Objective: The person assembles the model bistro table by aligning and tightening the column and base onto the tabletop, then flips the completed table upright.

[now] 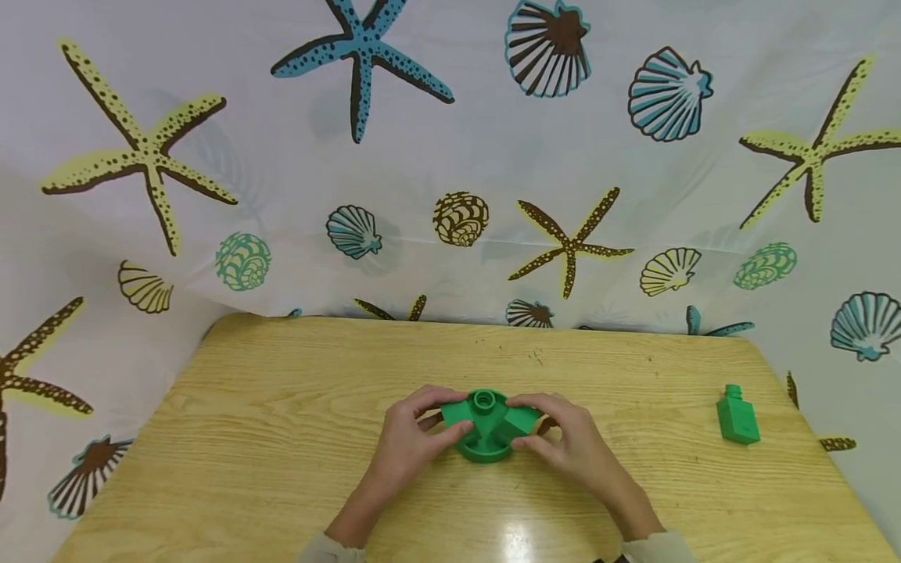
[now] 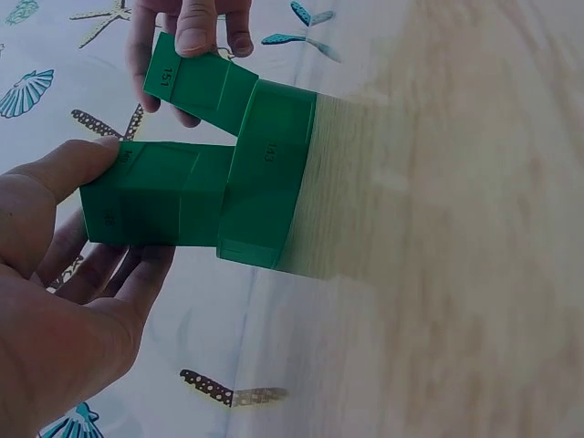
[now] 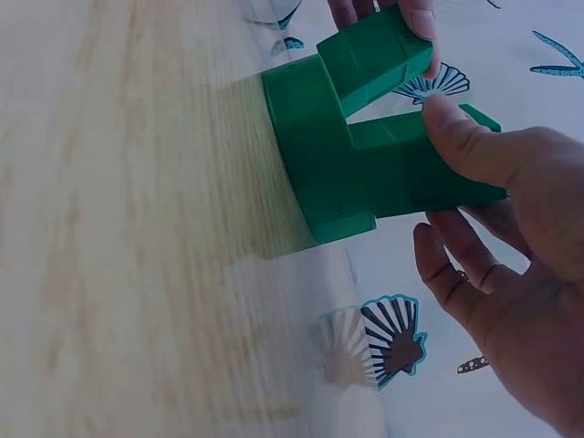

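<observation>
A round green base (image 1: 482,452) with a raised hollow peg stands on the table in the middle of the head view. Two angular green blocks rise from it, leaning apart. With thumb and fingers, my left hand (image 1: 410,438) pinches the left block (image 2: 151,196). My right hand (image 1: 573,444) likewise grips the right block (image 3: 415,169), thumb on its near side. Small numbers are marked on the pieces in the left wrist view. Both blocks meet the base (image 2: 269,173); how they join inside is hidden.
A small green bottle-shaped block (image 1: 737,420) with a threaded neck stands upright at the table's right. Behind the wooden table (image 1: 281,391) hangs a white cloth (image 1: 436,164) printed with starfish and shells, which also runs along both sides.
</observation>
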`<state>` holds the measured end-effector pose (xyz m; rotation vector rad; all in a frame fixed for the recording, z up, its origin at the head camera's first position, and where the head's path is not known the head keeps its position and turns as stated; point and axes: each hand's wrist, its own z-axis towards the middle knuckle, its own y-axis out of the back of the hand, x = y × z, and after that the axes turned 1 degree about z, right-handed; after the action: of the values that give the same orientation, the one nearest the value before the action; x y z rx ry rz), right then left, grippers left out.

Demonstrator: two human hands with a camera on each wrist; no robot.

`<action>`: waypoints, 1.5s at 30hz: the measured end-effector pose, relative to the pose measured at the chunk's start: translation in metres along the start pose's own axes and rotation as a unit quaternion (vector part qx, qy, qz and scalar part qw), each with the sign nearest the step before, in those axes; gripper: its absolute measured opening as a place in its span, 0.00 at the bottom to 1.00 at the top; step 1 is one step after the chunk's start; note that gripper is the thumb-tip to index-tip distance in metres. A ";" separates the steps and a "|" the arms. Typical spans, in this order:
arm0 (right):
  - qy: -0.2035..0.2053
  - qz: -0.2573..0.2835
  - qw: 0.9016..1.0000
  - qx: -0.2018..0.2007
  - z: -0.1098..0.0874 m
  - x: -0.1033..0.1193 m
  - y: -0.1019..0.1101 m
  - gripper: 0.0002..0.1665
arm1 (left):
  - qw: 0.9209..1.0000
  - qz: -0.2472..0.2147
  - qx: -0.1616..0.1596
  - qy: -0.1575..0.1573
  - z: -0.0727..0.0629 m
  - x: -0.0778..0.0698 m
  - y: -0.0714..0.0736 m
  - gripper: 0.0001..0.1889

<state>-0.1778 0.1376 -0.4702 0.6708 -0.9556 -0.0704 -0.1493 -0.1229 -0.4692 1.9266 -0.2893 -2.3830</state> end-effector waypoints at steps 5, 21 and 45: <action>0.006 -0.017 1.000 -0.011 -0.001 0.000 -0.003 0.28 | 1.000 0.005 0.000 -0.001 -0.001 -0.001 0.002 0.18; -0.019 0.037 0.999 0.000 -0.005 0.003 0.003 0.32 | 0.999 0.027 0.010 -0.018 -0.001 0.000 0.002 0.19; -0.071 -0.190 0.957 -0.206 -0.036 -0.024 0.105 0.27 | 0.959 0.244 0.052 -0.136 -0.013 -0.050 -0.062 0.22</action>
<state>-0.1886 0.2474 -0.4436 0.4571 -0.9001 -0.6498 -0.1220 -0.0555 -0.4350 1.3422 -0.8153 -2.3082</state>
